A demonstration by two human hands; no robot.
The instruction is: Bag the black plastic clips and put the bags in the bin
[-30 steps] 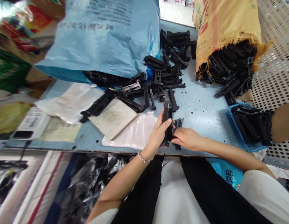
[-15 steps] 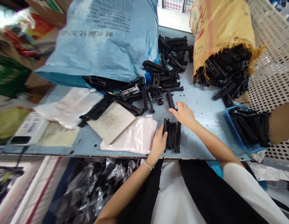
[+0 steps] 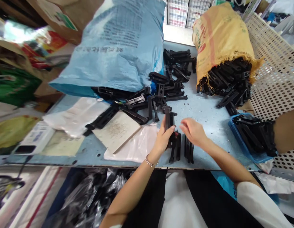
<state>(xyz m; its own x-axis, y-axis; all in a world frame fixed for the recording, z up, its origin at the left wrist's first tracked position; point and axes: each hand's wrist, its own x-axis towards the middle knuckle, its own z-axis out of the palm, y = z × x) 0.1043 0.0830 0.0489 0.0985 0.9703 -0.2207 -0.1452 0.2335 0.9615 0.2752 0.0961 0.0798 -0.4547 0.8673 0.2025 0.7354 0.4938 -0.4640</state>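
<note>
My left hand [image 3: 164, 136] is wrapped round a long black plastic part [image 3: 169, 118], raised above the table near its front edge. Below and beside that hand stand more black parts [image 3: 176, 147], side by side. A separate short row of black parts [image 3: 189, 150] lies to the right, just under my right hand [image 3: 193, 130]. The fingers of my right hand are curled together in the air, a little apart from the held part. Whether anything is inside them is hidden. A loose heap of the same parts [image 3: 172, 87] spreads farther back.
Behind the heap, a blue sack [image 3: 118, 47] leans at the left and a yellow sack [image 3: 222, 38] spills black parts at the right. A blue basket [image 3: 241, 139] of parts sits at the right. To the left lie a square board [image 3: 117, 129] and clear plastic bags [image 3: 134, 147].
My left hand has gone from resting beside the row of parts to gripping a raised part. My right hand has drawn back toward me from a loose part, its fingers now curled. The row has split.
</note>
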